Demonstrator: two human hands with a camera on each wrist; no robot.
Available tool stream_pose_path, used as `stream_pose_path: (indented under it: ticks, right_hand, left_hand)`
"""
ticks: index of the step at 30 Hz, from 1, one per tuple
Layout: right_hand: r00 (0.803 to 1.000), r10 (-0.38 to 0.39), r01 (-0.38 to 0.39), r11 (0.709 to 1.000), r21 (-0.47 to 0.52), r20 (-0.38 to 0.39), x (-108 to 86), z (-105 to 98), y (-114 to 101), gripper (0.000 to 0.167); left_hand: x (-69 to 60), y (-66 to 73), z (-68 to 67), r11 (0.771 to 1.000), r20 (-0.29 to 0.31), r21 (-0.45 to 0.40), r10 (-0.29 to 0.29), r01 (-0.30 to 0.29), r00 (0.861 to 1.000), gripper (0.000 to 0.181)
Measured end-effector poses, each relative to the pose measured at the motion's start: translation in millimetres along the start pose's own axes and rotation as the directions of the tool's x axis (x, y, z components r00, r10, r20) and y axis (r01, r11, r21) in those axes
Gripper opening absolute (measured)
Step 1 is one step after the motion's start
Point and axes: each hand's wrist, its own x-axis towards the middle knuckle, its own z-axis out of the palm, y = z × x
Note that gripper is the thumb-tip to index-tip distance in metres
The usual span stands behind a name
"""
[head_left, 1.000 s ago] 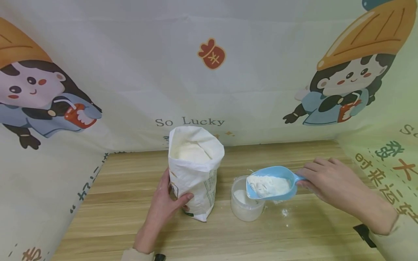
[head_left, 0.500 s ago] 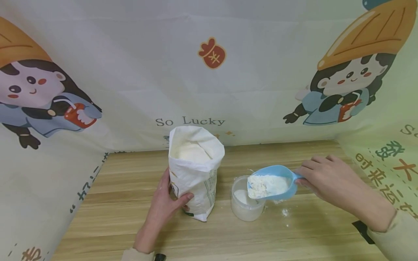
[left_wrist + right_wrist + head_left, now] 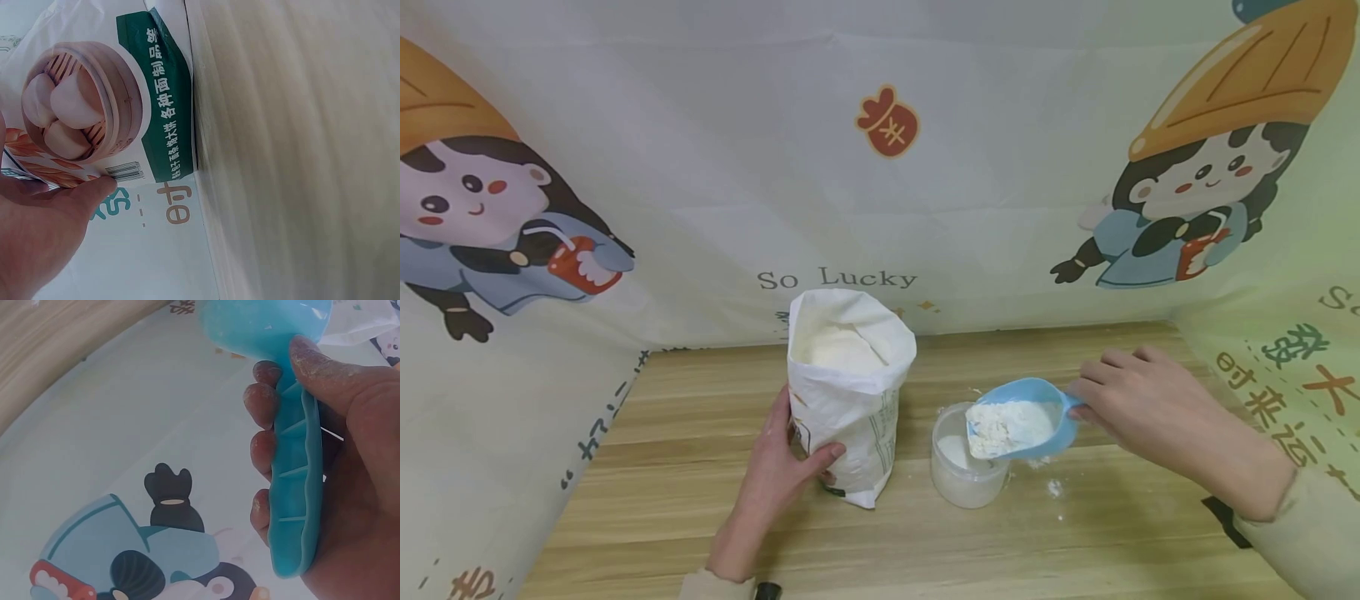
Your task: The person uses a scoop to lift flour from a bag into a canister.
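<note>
As fingers [image 3: 778,419] hold it, the bag [image 3: 106,94] reads "各种面制品".

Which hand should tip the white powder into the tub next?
Probably the right hand: it grips the blue scoop of white powder, whose tip appears to be over the clear tub. The left hand is busy holding the white bag.

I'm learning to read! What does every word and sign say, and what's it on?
"So Lucky": back wall.
"So", "發大", "时来运": right wall.
"各种面制品": bag.
Too small or blurred: bag's smaller print, barcode.
Unclear, hidden or cut off: left wall's writing, red pouch's sign, other wall writing.
</note>
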Motion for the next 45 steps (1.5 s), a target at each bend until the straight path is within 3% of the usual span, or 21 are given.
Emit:
stream_pose_path:
  ticks: [8, 24, 35, 45]
  right_hand:
    - [0.998, -0.052, 0.051, 0.998, -0.036, -0.025, 9.3, -3, -3, 0.025]
    - [0.996, -0.079, 0.084, 0.991, -0.105, 0.049, 28.1, -10, -15, 0.026]
    - [0.993, -0.117, 0.118, 0.981, -0.152, 0.016, 34.6, -14, -16, 0.029]
    - [0.991, -0.116, 0.127, 0.975, -0.182, 0.068, 39.9, -20, -21, 0.023]
  left_hand:
    - [-0.2, 0.2, -1.0, 1.000, 0.006, 0.001, -0.010, 0.010, 1.000, 0.116]
    - [0.0, 1.0, -0.7, 1.000, 0.014, -0.013, -0.022, 0.022, 1.000, 0.117]
    - [0.3, 0.7, -0.6, 1.000, 0.011, -0.017, -0.019, 0.019, 1.000, 0.117]
    - [0.1, 0.3, -0.7, 1.000, 0.022, -0.016, -0.024, 0.024, 0.999, 0.117]
